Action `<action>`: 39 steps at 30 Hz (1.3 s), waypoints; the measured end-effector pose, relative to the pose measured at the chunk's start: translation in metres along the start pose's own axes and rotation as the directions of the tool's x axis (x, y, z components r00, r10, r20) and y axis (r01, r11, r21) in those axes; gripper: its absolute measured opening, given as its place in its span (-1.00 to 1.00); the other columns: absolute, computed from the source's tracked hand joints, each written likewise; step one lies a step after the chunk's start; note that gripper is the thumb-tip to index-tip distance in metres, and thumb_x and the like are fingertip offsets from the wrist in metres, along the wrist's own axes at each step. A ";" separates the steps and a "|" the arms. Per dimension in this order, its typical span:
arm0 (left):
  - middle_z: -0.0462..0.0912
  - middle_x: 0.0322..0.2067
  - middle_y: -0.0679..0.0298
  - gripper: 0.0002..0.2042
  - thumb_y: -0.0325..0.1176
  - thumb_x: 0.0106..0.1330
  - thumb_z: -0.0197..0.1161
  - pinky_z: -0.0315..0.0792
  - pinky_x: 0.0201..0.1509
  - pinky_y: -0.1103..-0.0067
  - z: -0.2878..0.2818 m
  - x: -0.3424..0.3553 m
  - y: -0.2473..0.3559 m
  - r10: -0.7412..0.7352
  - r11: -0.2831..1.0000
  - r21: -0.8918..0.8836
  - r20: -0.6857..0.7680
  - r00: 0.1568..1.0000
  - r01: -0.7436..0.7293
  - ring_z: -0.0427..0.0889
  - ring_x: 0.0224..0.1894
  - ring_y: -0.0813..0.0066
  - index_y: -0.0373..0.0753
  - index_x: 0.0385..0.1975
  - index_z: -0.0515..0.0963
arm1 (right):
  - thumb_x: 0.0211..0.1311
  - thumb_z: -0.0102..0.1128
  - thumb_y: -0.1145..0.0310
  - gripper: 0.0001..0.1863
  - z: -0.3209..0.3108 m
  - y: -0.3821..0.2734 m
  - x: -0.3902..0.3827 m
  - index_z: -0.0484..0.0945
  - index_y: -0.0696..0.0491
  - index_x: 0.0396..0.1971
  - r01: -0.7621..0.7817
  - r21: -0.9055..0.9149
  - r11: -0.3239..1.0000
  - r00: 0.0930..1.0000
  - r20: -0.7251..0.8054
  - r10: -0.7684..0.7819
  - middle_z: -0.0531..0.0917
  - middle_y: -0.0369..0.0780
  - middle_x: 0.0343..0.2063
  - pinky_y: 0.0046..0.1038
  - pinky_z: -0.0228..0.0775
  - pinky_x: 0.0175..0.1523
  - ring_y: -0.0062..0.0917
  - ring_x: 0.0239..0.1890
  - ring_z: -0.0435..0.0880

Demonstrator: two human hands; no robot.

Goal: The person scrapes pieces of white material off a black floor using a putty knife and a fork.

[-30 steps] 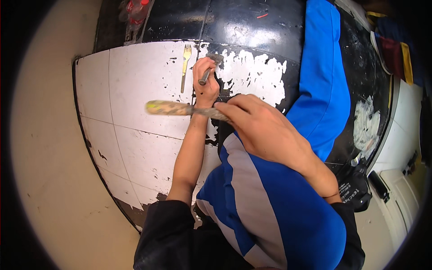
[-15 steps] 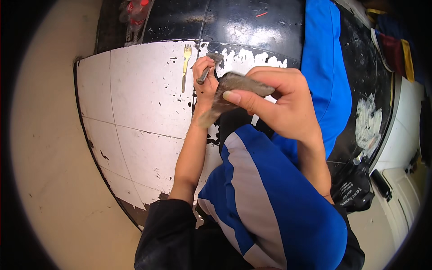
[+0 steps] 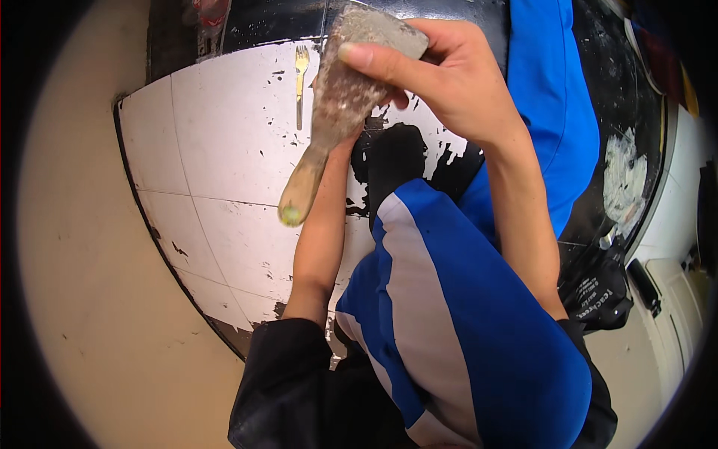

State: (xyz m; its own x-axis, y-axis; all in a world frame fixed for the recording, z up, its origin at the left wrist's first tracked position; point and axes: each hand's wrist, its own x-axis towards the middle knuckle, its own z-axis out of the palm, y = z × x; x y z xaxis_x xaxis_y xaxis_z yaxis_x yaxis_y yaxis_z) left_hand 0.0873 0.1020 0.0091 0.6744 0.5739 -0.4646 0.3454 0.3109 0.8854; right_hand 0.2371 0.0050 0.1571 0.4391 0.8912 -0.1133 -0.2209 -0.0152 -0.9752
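While my left hand is mostly hidden behind the scraper, so that I cannot tell whether it is spread or closed on something, my right hand pinches that tool by its blade. My right thumb lies flat across the near face, with fingers curled behind the edge. The scraper is held up in front of me, above the floor, its grimy grey blade tilted away and its worn wooden handle pointing down toward my left forearm. Just left of the blade, a gold-coloured fork lies on the white part of the floor, tines pointing away from me. Dark flaked patches show through the white around my black-covered foot. Nearer me rises my knee in blue trousers with a pale grey stripe. Farther right runs a stretch of bright blue cloth, then a whitish smear on black flooring, with a black bag below it. A red-labelled bottle is cut off at the upper edge.
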 end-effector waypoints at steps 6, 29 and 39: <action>0.64 -0.14 0.12 -0.86 -0.56 0.35 0.23 0.47 0.13 0.31 -0.008 0.023 -0.044 0.831 0.484 0.605 -0.093 0.548 -0.632 0.60 -0.03 0.08 -0.27 -0.14 0.52 | 0.29 0.47 0.27 -0.77 -0.015 0.011 -0.018 0.80 0.15 -0.26 0.059 -0.122 0.991 0.992 -0.104 -0.072 0.72 -0.39 -0.55 -0.66 0.34 -0.49 -0.77 -0.58 0.57; 0.62 -0.17 0.16 -0.78 -0.69 0.23 0.22 0.48 0.13 0.27 -0.009 0.021 -0.050 0.820 0.482 0.631 -0.080 0.567 -0.607 0.60 -0.05 0.05 -0.26 -0.18 0.47 | 0.31 0.47 0.37 -0.78 -0.019 0.009 -0.028 0.73 0.23 -0.20 0.008 0.325 0.946 0.994 -0.104 0.027 0.73 -0.28 -0.42 -0.60 0.35 -0.41 -0.68 -0.48 0.58; 0.62 -0.11 0.10 -0.77 -0.63 0.24 0.27 0.47 0.15 0.25 -0.002 0.012 -0.035 0.851 0.422 0.680 -0.068 0.521 -0.600 0.58 0.01 -0.03 -0.28 -0.13 0.48 | 0.29 0.48 0.37 -0.79 -0.018 0.014 -0.021 0.75 0.20 -0.20 -0.026 -0.274 0.961 0.956 -0.289 -0.057 0.70 -0.32 -0.50 -0.65 0.28 -0.49 -0.73 -0.57 0.53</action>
State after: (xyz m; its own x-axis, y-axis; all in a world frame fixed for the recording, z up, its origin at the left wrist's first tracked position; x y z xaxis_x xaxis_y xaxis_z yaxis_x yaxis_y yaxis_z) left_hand 0.0819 0.0990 -0.0277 0.6009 0.6150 0.5105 0.1843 -0.7281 0.6602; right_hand 0.2402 -0.0224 0.1421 0.6838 0.7217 -0.1076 0.0154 -0.1617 -0.9867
